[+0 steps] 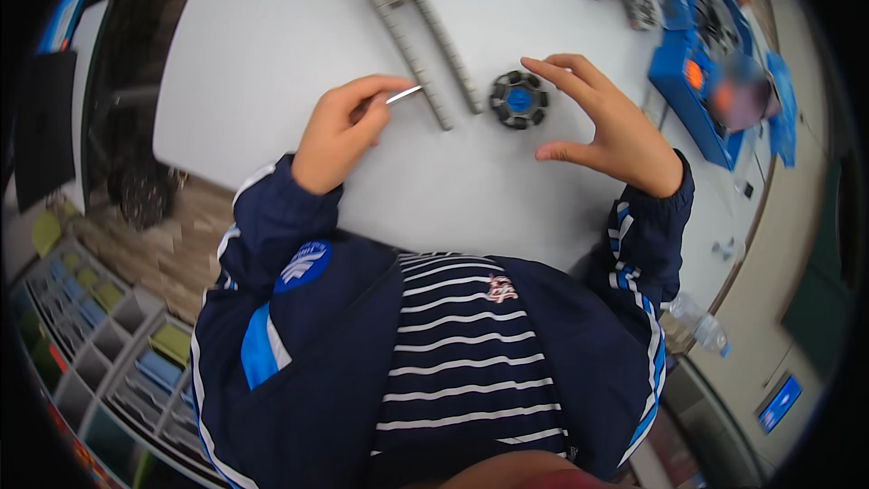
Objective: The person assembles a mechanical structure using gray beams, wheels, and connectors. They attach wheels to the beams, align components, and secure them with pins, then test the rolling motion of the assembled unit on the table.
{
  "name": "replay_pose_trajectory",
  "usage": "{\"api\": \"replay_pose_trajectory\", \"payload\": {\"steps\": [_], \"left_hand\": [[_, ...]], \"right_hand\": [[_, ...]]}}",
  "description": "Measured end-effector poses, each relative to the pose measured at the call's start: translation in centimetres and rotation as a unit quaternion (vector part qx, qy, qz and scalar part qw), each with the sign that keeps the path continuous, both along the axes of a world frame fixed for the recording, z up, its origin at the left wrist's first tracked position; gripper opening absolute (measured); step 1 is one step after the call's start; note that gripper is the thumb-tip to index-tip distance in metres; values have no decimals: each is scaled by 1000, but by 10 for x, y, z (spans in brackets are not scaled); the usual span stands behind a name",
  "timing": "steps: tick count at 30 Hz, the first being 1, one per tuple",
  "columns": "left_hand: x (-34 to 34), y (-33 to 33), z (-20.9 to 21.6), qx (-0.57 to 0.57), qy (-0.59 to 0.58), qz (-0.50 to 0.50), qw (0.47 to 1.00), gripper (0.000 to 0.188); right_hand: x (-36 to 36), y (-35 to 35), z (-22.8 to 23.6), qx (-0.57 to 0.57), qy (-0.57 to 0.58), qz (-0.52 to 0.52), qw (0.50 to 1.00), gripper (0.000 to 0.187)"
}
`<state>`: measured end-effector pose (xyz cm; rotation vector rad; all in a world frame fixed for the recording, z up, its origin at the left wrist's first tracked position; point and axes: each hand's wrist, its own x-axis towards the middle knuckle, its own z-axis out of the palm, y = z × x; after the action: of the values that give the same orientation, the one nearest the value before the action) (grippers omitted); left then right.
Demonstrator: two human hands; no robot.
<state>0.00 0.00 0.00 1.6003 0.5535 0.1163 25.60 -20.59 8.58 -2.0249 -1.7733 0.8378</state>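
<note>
Right hand (615, 127) spread, thumb and fingers well apart, bracketing the near-right side of the black roller wheel (519, 100) with its blue hub. No grip on it that I can see; fingertips look just off the rim, contact can't be ruled out. Left hand (339, 131) pinching a slim silver rod (404, 95) between thumb and index.

Head view, only one: wheel lies flat on the white table (272, 36), hub up, just right of the near ends of the metal frame (447, 56). Frame's two beams run from the table's far side toward the person. Rod tip sits over or beside the left beam; touching or not, can't tell.

Step in hand, my read: right hand reaching for the wheel, rod held ready in the left. Next move would call for closing thumb and fingers on the rim, then keeping the hub clear so the rod can be lined up with it. Risk: knocking the beam ends, they're close.

Pose: right forearm comes in from the table's right side, fingers pointing left and away, palm turned inward. Left comes in from the table's left side, wrist bent, index reaching right, other fingers curled. Blue bin (685, 131) at the right edge, well apart from the wheel.
</note>
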Motion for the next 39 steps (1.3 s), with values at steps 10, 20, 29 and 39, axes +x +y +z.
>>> {"api": "replay_pose_trajectory", "payload": {"steps": [10,20,29,39], "left_hand": [[4,4,9,-39,-32,-8,999,38],[1,5,11,-94,-25,0,995,34],[-6,23,6,-135,-29,-12,990,33],[-3,25,9,-142,-38,-14,989,29]], "right_hand": [[-11,28,-34,102,-63,-27,992,63],[6,31,-30,92,-92,-116,985,67],[45,48,2,208,-181,-170,946,44],[203,128,29,286,-295,-202,889,22]]}}
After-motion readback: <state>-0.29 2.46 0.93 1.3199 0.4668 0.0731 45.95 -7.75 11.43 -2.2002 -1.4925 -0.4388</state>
